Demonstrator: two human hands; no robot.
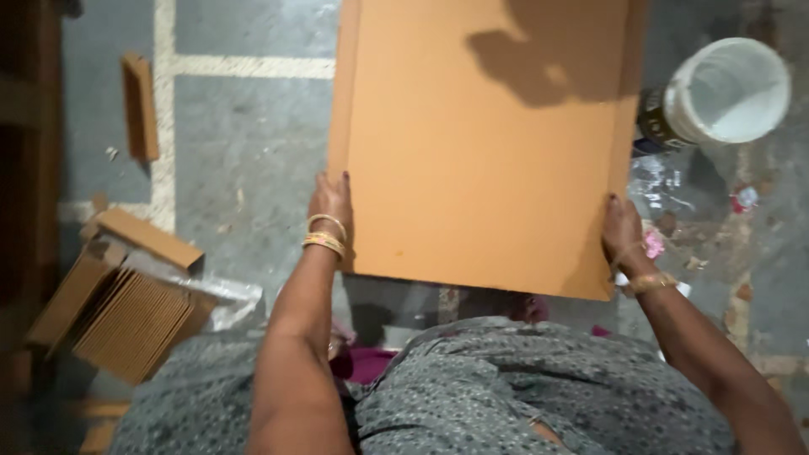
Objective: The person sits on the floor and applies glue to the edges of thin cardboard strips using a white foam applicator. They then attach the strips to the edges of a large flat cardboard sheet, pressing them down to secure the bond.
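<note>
A large flat brown cardboard sheet [480, 143] is held up in front of me over the grey floor. My left hand [330, 202] grips its left edge near the lower corner, with bangles on the wrist. Holding the right edge near the lower right corner is my right hand [622, 226]. The sheet's top runs out of the frame. A shadow falls across its upper right part.
A stack of folded cardboard pieces [126, 307] lies at the lower left beside clear plastic wrap. A small cardboard strip [141, 105] rests on the floor at the upper left. A white bucket [729, 88] stands at the upper right, with scraps and plastic below it.
</note>
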